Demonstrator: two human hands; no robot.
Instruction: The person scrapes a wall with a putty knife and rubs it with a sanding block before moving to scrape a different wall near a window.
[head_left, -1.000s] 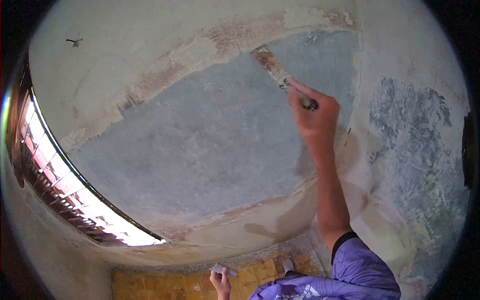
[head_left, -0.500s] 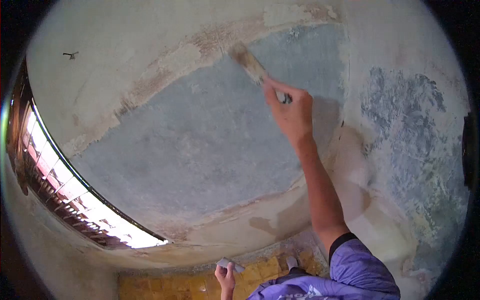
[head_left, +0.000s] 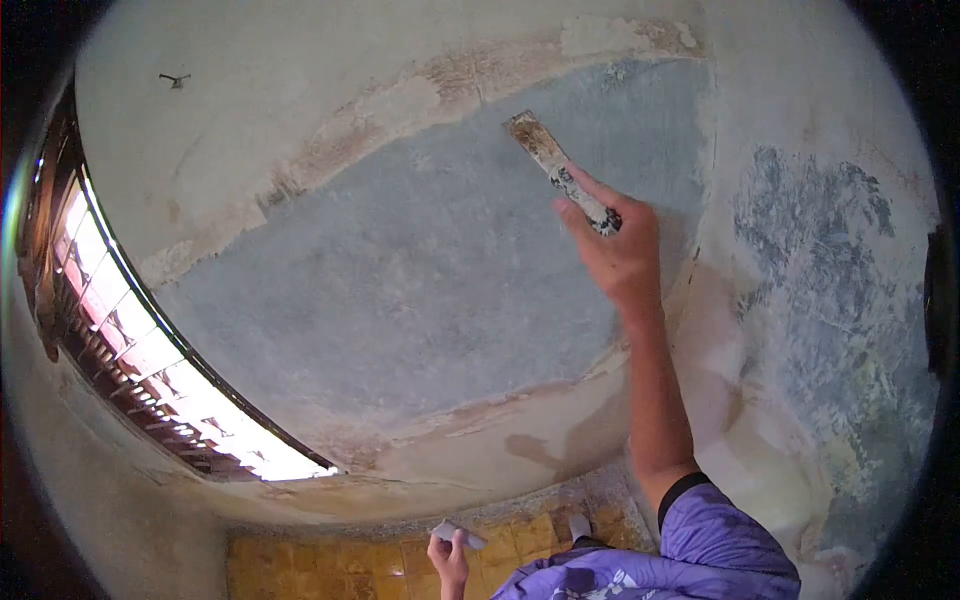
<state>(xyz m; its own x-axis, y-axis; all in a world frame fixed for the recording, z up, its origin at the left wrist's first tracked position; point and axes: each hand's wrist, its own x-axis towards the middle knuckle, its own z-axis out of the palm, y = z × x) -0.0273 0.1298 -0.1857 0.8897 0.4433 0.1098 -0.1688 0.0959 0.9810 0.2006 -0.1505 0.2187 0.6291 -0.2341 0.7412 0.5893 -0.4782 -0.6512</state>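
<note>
My right hand is raised in front of the wall, its fingers wrapped around the handle of a putty knife. The blade is narrow, stained brown and whitish, and points up and left. Behind it lies a large grey patch of wall, bordered by rough strips of bare, brownish plaster. Low in the view, my left hand pinches a small pale grey flat piece, whose kind I cannot tell.
At the left, a barred window lets in bright light. The adjoining wall on the right carries blotchy grey-blue patches. A small metal hook sticks out at upper left. Yellow tiles cover the floor below.
My right hand has drawn the putty knife down and to the right, from the rough upper border onto the grey patch. The left hand keeps its grip; the view has shifted slightly.
</note>
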